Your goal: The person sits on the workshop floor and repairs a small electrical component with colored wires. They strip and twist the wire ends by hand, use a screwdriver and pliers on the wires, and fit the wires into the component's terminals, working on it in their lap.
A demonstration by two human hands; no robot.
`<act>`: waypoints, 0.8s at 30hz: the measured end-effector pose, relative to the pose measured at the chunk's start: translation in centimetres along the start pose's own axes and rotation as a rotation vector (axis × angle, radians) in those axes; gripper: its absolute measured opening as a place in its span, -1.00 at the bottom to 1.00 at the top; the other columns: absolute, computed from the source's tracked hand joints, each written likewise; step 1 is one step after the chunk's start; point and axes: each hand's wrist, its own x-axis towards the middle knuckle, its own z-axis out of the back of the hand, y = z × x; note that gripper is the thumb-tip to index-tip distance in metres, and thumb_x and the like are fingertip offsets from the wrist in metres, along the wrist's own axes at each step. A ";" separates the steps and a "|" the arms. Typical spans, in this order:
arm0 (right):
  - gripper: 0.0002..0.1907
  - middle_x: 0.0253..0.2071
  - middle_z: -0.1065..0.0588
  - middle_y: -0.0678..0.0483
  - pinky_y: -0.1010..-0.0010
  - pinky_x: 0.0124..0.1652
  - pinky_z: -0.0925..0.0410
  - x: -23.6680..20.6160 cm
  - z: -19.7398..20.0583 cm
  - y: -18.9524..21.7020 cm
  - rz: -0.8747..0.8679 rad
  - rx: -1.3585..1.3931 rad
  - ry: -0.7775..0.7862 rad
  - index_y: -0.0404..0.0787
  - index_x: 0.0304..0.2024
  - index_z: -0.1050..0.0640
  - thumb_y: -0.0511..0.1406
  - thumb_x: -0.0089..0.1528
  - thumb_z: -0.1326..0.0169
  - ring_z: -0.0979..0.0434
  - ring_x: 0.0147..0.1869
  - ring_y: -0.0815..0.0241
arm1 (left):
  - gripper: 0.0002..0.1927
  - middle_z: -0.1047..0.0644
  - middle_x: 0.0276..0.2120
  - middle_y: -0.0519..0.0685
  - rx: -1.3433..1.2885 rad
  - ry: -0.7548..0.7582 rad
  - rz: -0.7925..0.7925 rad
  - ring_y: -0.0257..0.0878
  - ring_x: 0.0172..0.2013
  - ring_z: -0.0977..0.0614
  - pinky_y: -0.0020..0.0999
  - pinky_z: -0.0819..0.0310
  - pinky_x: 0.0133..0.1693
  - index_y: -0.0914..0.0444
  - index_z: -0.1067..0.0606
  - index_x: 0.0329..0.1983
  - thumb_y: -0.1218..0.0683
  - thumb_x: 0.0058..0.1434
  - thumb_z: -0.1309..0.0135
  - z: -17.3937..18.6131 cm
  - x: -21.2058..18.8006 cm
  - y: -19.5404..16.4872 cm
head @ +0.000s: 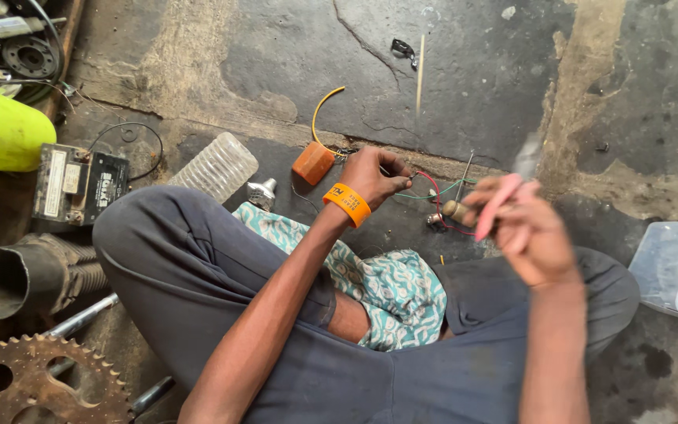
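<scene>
Dark trousers [198, 267] and a patterned cloth [386, 286] on the lap fill the lower part of the view; the person sits on a cracked concrete floor [464, 71]. Both forearms reach forward over the knees.

Left hand [374, 177], with an orange wristband [347, 204] at the wrist, has its fingers [396, 169] pinched narrow on thin wires [433, 192], red and green, that run across the floor toward the right hand. Just beside this hand, on its far left, lies a small orange box [313, 162] with a yellow wire [323, 110] curling up from it.

Right hand [531, 232] is blurred; its fingers are closed around a pink-handled tool [500, 206], whose tip points up and away. A wooden handle [458, 210] lies just beside it on the floor.

Well apart to the left are a clear ribbed bottle [217, 166], a black battery [80, 184], a yellow-green cylinder [1, 129], a grey pipe [9, 279] and a rusty sprocket [41, 385]. A plastic tub [668, 263] sits at the right edge.
</scene>
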 end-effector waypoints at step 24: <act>-0.82 -0.04 -0.57 -0.03 0.38 -0.17 -0.52 2.8 -2.8 -7.6 -0.139 -0.564 0.105 -0.28 -0.04 -0.40 -0.32 0.35 0.05 -0.59 -0.14 0.26 | -0.84 -0.68 -0.47 -0.05 -0.170 0.223 0.062 -0.38 -0.56 -0.67 -0.45 -0.57 -0.54 0.34 -0.65 -0.30 0.13 0.13 -0.25 0.5 -1.1 -2.4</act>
